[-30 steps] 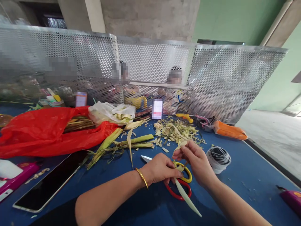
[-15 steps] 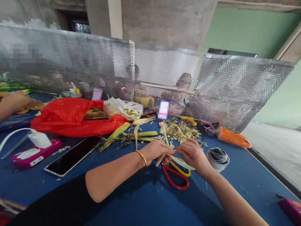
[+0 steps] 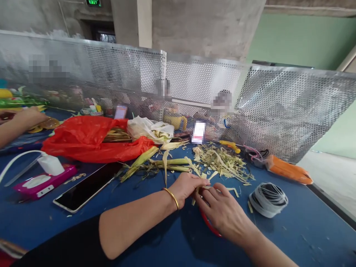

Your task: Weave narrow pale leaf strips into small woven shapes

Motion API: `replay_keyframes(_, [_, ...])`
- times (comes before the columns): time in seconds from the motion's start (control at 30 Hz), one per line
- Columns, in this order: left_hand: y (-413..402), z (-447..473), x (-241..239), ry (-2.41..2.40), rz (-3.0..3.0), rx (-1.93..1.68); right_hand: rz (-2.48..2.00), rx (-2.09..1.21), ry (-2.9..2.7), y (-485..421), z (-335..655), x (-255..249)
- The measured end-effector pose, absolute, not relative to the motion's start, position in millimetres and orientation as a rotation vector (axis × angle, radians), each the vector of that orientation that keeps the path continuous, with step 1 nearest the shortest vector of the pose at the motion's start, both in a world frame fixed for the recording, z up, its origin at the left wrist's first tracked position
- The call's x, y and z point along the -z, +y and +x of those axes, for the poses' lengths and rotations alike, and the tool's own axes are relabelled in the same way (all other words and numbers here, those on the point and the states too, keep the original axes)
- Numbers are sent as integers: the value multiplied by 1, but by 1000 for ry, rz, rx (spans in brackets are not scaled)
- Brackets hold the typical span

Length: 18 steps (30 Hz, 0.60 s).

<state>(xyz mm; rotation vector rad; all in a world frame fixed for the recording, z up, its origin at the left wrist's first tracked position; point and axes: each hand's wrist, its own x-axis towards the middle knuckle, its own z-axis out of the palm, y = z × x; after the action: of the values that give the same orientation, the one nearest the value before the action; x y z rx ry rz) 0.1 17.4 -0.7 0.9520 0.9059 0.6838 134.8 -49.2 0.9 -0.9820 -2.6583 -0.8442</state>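
Observation:
My left hand (image 3: 187, 187) wears a gold bangle at the wrist and pinches pale corn husk strips (image 3: 213, 175). Fingers curled, my right hand (image 3: 219, 209) presses against the same strips just beside the left fingertips. Ends of husk stick out past both hands; the fold between the fingers is hidden. Beneath the right hand lies a pair of scissors, with part of its red handle (image 3: 209, 225) showing and the rest covered. Beyond the hands spreads a heap of shredded husk (image 3: 222, 161). Longer green husks (image 3: 172, 162) lie to the left of it.
A red plastic bag (image 3: 78, 135) and a white bag (image 3: 147, 128) hold more husk. A phone (image 3: 87, 187) lies near a magenta power strip (image 3: 46, 181). On the right are a coil of grey cord (image 3: 268, 199) and an orange packet (image 3: 290, 170). A perforated metal screen (image 3: 200, 76) stands behind; a co-worker's hand (image 3: 29, 118) is far left.
My right hand has moved left and closer to me, over the scissors, and now meets my left fingertips. The long strip end under it is largely covered. The view has shifted slightly.

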Motion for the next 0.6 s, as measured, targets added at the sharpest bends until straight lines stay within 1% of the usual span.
replay_keyframes(0.1, [17,1,4,922,955,-679,-1000,844,-2653,-44,135,8])
replay_keyframes(0.27, [20,-4,0,808,981,-598,-1082,593,-2411,-45,138,14])
replay_keyframes(0.37, [23,-9,-7,758,1004,-565,-1107,557,-2344,-47,138,15])
replay_keyframes(0.6, [24,-11,-9,776,1019,-624,-871,451,-2384,-58,132,8])
